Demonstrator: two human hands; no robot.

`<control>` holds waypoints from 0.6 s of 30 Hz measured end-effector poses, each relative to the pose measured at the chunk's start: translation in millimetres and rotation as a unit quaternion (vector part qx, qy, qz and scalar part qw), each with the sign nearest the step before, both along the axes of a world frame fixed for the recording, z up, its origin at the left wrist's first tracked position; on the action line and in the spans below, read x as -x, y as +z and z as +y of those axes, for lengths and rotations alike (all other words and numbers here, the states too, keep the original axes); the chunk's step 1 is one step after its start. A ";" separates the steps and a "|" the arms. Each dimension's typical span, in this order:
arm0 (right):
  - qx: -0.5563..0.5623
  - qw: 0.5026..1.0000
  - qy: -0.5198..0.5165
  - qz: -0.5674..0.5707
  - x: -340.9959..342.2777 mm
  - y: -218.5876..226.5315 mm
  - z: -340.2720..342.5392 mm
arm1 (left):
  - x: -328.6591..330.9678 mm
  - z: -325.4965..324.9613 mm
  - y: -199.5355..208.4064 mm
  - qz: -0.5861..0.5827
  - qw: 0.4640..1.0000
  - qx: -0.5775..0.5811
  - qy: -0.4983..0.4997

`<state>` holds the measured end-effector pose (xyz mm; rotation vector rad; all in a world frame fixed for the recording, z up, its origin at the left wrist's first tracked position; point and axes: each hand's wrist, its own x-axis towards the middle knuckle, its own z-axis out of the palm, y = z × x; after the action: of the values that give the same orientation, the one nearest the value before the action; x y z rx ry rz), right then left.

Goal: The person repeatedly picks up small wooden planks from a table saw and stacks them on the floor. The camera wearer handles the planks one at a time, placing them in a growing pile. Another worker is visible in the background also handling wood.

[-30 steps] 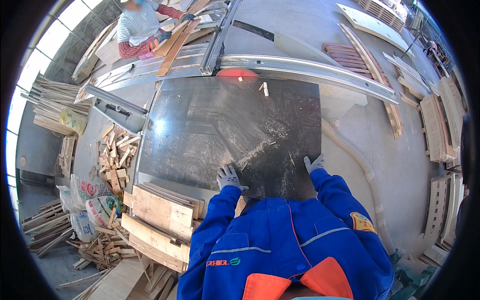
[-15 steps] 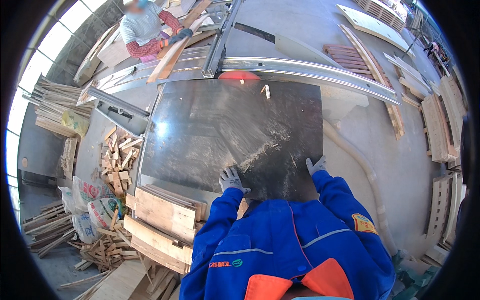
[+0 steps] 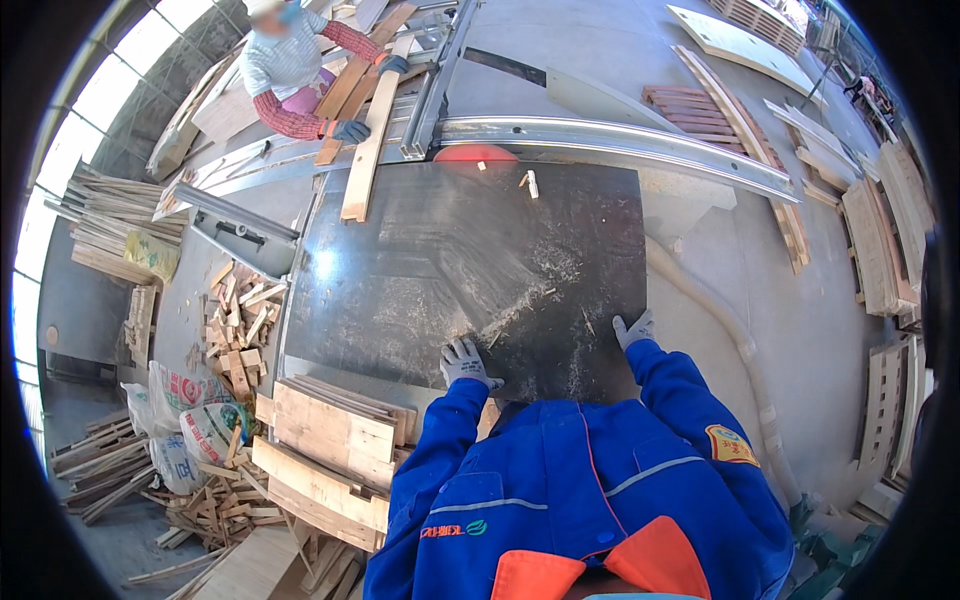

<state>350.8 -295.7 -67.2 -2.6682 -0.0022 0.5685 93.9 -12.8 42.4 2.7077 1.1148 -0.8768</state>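
My left hand (image 3: 466,364), in a grey work glove, lies with spread fingers on the near edge of a dark saw table (image 3: 400,290). At the table's right edge my right hand (image 3: 634,329), gloved the same way, rests with its fingers apart. Neither holds anything. Sawdust (image 3: 525,300) and small splinters are scattered over the tabletop in front of them. At the far left a co-worker in red sleeves (image 3: 285,75) grips a long pale wooden board (image 3: 370,140), whose near end reaches over the table's far left corner.
A red guard (image 3: 476,154) and a metal rail (image 3: 620,145) border the table's far side, with small wood scraps (image 3: 531,184) before them. Stacked boards (image 3: 335,425) stand at my left, beyond them offcuts (image 3: 238,320) and plastic sacks (image 3: 190,400). A hose (image 3: 715,310) curves along the right.
The co-worker has swung the pale board to the right, so its end now lies over the table's far left corner. My hands have stayed in place.
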 end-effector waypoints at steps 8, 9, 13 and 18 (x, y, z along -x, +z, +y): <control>0.008 1.000 0.005 0.003 -0.1 5.0 0.9 | 1.2 0.6 -10.1 -0.001 1.000 -0.008 0.006; 0.011 1.000 0.004 0.005 -0.3 4.9 1.6 | 1.6 0.7 -10.8 0.000 1.000 -0.010 0.006; 0.017 1.000 -0.002 0.006 0.1 4.6 2.6 | 2.2 0.9 -11.6 -0.002 1.000 -0.007 0.007; 0.013 1.000 -0.005 0.002 0.2 2.8 1.5 | 0.3 1.4 -8.5 0.002 1.000 0.001 0.006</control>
<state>350.6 -294.2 -64.4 -2.6908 0.0190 0.5756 93.5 -11.4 33.9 2.6949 1.1288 -0.8827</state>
